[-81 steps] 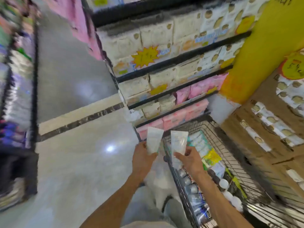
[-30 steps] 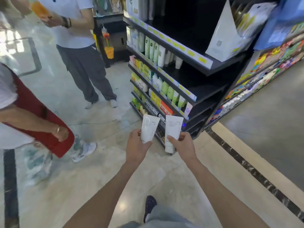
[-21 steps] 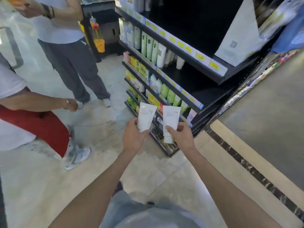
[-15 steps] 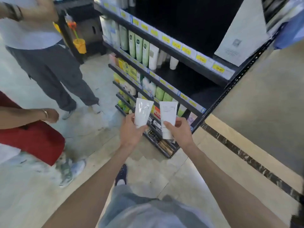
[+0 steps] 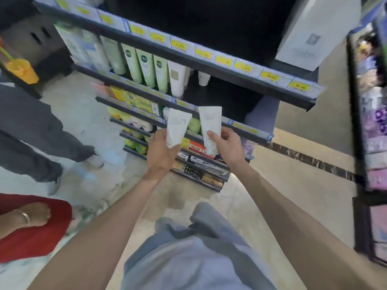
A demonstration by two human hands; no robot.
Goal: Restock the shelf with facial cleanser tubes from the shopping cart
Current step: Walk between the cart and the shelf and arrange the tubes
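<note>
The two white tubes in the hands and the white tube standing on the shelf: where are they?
Left-hand tube (image 5: 177,128), head view, mid body.
Right-hand tube (image 5: 210,122), head view, upper body.
Shelf tube (image 5: 176,80), head view, front face.

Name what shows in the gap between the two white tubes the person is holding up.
In the head view, a green tube on a lower shelf and that shelf's edge strip show between the left tube and right tube.

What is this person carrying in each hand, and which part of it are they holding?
Each hand grips one white tube near its lower end: left hand holds the left tube, right hand the right tube.
</note>
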